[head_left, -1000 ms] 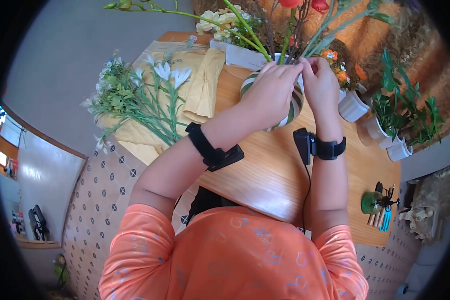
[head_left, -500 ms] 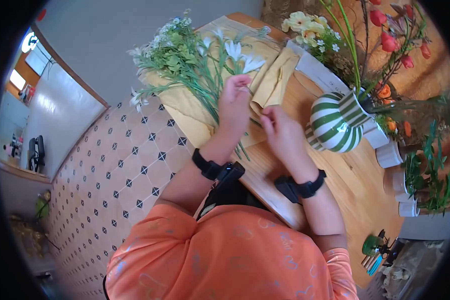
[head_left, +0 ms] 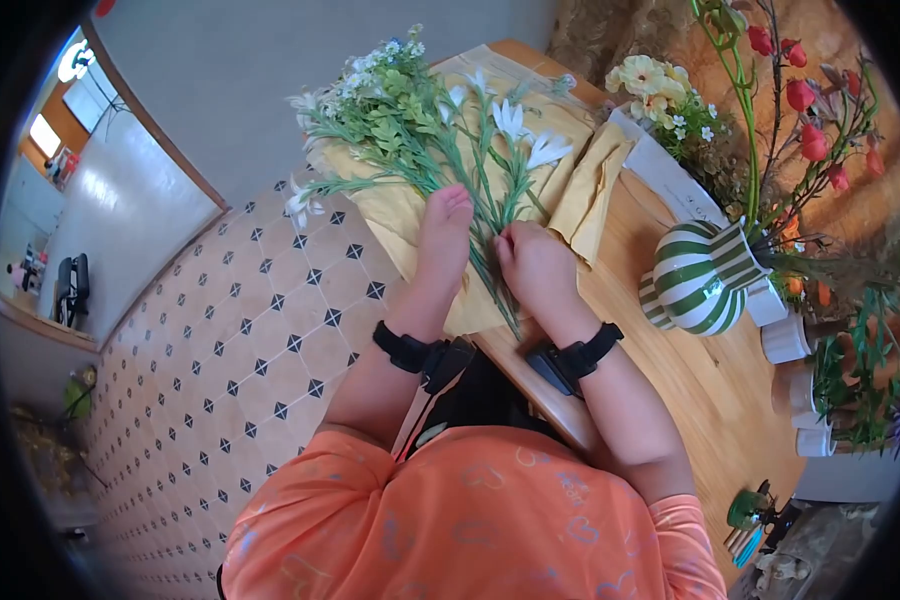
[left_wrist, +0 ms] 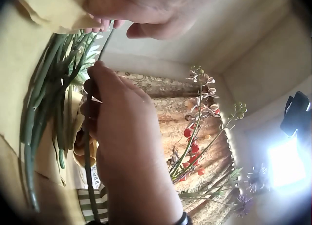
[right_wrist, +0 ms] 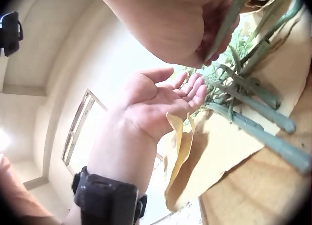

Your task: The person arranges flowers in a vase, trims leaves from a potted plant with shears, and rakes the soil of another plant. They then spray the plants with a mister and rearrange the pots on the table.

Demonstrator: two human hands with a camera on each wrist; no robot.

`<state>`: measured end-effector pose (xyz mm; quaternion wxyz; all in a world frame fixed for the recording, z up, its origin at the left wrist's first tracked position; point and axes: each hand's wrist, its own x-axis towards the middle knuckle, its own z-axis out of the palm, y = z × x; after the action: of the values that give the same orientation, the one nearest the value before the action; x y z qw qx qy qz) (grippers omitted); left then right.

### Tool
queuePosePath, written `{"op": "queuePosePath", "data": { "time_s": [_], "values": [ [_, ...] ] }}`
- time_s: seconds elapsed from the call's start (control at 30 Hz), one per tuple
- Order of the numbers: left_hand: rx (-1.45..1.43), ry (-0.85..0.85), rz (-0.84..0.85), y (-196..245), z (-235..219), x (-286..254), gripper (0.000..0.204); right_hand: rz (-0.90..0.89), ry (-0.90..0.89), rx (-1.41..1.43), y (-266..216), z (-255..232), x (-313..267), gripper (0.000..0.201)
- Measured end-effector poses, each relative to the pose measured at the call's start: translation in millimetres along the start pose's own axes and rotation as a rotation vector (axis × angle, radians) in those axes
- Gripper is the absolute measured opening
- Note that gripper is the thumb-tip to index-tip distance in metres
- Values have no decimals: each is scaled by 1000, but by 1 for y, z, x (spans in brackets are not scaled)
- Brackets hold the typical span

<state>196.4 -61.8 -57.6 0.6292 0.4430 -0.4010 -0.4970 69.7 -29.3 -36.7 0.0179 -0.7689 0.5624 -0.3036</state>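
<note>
Stem [left_wrist: 87,157] in right hand [left_wrist: 122,115] points lengthwise toward left hand [right_wrist: 163,101].

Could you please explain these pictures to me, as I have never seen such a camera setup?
There is no machine here: a person works bare-handed. The wide picture looks down from a camera worn on the head; the two close ones come from black box-shaped wrist cameras. On the pale brown wooden table lies crumpled tan paper, with a bunch of white flowers and green leaves on it. A round green-and-white striped vase holds tall red flowers. The right hand pinches a long, thin green stem; the left hand is open.
</note>
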Motion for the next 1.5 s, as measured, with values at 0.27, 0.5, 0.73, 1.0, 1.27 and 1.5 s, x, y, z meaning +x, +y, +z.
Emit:
{"op": "queuePosePath", "data": {
  "time_s": [0.27,0.5,0.73,1.0,1.27,1.5],
  "values": [
    [-184,-188,31,61,25,-13,34,77,110,248,-15,-34,-7,16],
    [-264,-270,634,132,48,-63,16,-226,396,289,10,-98,-41,8],
    [-435,-580,931,187,117,-80,20,-53,663,258,44,-164,-56,10],
    [-342,-730,949,210,225,-81,21,31,868,40,78,-219,-48,18],
    [97,-846,744,160,259,-64,21,181,755,-60,91,-208,-53,23],
    [394,-843,751,98,264,-56,19,234,800,88,96,-208,-56,30]
  ]
}}
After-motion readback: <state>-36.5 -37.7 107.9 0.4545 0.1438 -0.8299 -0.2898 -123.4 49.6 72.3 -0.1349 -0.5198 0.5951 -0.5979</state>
